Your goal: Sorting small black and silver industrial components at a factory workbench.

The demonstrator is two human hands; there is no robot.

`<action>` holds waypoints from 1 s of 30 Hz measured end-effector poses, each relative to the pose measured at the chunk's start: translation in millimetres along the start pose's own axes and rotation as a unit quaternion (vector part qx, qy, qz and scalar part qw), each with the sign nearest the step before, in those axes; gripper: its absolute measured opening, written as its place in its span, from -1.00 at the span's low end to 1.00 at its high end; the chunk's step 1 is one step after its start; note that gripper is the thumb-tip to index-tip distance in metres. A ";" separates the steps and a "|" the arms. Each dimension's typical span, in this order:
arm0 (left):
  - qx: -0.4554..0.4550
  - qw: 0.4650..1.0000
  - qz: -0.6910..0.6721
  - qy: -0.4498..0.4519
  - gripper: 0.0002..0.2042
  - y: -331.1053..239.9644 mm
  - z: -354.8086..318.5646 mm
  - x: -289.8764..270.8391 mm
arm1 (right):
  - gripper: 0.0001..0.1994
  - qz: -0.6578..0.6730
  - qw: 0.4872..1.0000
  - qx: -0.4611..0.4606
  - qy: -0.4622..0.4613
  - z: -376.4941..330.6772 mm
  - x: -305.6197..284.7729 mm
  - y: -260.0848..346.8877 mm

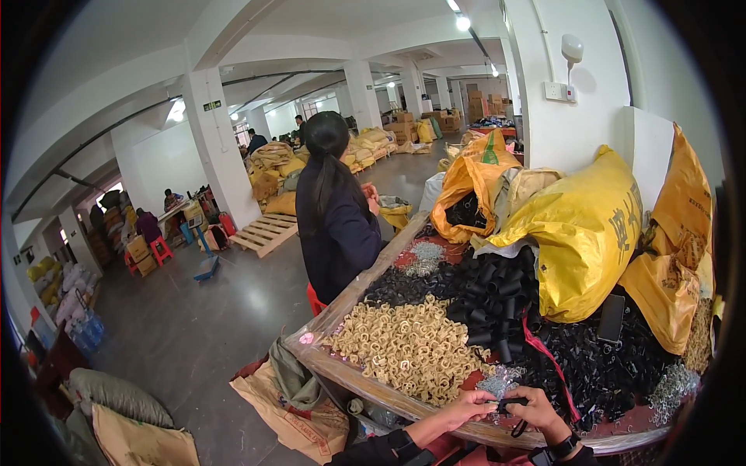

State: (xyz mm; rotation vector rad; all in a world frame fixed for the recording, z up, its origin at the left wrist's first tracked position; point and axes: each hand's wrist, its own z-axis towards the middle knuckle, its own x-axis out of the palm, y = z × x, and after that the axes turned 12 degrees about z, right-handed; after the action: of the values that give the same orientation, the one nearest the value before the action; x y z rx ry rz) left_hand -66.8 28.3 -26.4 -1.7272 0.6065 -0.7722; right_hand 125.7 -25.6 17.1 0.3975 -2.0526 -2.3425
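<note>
We see both hands meeting at the near edge of a long wooden-rimmed table (353,291). Our left hand (466,405) has its fingers drawn together, pinching one end of a small black part (509,404); our right hand (536,410) is curled around the other end, thumb and fingers closed on it. The part sits between the two hands, just above the near rim, close to a little heap of silvery metal clips (497,383).

Toward the near left corner lies a wide pile of tan curled pieces (408,346). Behind it, along the middle of the table, black tube pieces (489,299) are stacked, and smaller black parts (598,373) spread toward the right edge. A dark phone (611,318) rests on them. A big yellow sack (587,233) and orange sacks (474,182) crowd the far side. Another person in dark clothing (334,213) stands at the left edge of the table, back turned to us.
</note>
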 end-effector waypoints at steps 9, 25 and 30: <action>-0.019 1.000 0.005 0.000 -0.74 3.1 5.5 1.7 | -0.82 -0.031 0.999 -0.002 -0.036 -7.6 10.0 6.6; -0.044 0.998 0.012 0.043 -0.69 -11.2 3.8 5.8 | -0.60 0.024 0.998 -0.047 0.021 -23.6 11.2 8.0; -0.046 0.997 -0.023 0.056 -0.66 -7.9 2.0 10.4 | -0.36 0.002 0.979 -0.123 0.160 -24.1 2.2 21.9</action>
State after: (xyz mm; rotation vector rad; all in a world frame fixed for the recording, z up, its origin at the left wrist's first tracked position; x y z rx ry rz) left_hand -58.3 24.1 -17.1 -1.7952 0.6897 -0.8891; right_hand 124.6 -52.6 35.3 0.7048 -1.5996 -2.3080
